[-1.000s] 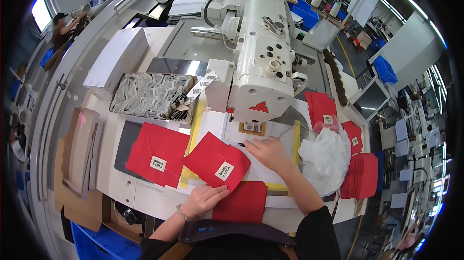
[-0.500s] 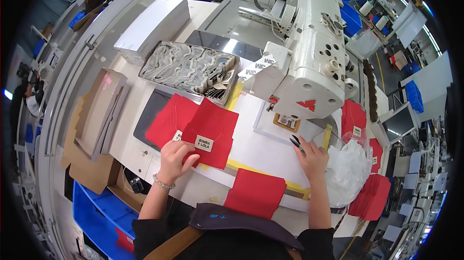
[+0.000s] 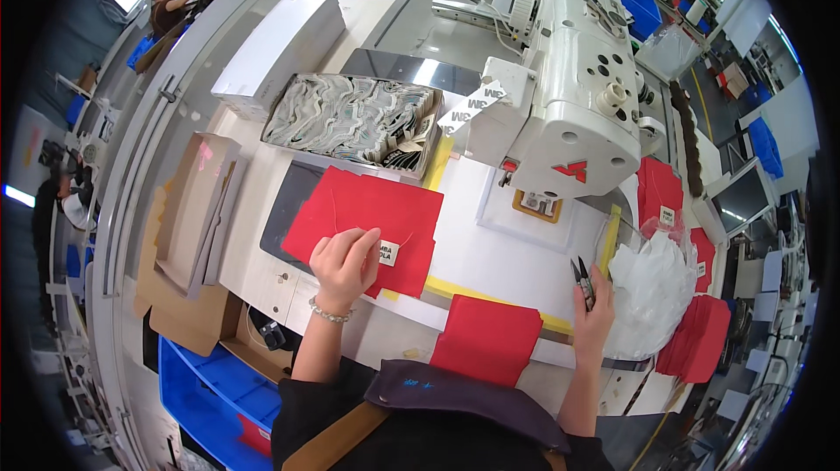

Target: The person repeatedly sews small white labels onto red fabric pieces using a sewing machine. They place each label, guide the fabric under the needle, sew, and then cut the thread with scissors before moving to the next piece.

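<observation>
My left hand (image 3: 345, 265) is over the stack of red fabric pieces (image 3: 372, 204) at the left, fingers curled together beside a pale label (image 3: 388, 252); what they pinch, if anything, is hidden. Loose threads lie on the top piece. My right hand (image 3: 593, 305) grips black thread snips (image 3: 585, 287), tips pointing up, at the right side of a white board (image 3: 477, 274) edged with yellow tape. Another red pile (image 3: 486, 340) lies at the board's front edge. A large white sewing machine (image 3: 577, 121) stands over the board, above a small brown-framed plate (image 3: 534, 207).
A box of folded label strips (image 3: 350, 116), a long white box (image 3: 276, 51) and an empty cardboard tray (image 3: 197, 217) sit left. Plastic bags (image 3: 652, 296) and more red pieces (image 3: 700, 340) sit right. A blue bin (image 3: 210, 410) is below left; a co-worker (image 3: 166, 11) works at far left.
My left hand carried a red piece leftward onto the other one, then shifted slightly. My right hand moved rightward, snips now upright. The camera's view has also shifted.
</observation>
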### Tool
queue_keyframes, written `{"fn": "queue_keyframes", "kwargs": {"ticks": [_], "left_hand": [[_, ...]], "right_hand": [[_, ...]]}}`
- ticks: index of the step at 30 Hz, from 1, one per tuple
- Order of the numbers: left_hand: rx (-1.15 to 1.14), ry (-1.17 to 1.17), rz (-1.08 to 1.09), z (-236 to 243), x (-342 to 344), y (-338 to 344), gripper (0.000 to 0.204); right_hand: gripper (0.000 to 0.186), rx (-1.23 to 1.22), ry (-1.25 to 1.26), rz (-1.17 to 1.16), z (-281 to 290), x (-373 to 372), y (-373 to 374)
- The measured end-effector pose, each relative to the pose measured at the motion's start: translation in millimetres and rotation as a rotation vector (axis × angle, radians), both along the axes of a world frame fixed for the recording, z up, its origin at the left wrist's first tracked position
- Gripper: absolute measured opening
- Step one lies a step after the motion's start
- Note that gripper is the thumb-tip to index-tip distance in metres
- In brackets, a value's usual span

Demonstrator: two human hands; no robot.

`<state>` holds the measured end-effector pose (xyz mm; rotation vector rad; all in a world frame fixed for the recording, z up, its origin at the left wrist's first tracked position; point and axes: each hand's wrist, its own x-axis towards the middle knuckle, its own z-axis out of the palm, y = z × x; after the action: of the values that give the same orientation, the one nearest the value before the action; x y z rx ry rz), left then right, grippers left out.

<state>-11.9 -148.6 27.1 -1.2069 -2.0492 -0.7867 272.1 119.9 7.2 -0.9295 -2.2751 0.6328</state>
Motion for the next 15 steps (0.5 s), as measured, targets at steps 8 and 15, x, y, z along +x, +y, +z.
{"fn": "queue_keyframes", "kwargs": {"ticks": [8, 15], "left_hand": [[-0.033, -0.084, -0.124, 2, 4, 36, 0.018], [-0.132, -0.105, -0.483, -1, 44, 81, 0.017]], "right_hand": [[0.022, 0.256, -0.306, -0.062, 20, 60, 11], [0.026, 0.276, -0.416, -0.072, 16, 69, 5]]}}
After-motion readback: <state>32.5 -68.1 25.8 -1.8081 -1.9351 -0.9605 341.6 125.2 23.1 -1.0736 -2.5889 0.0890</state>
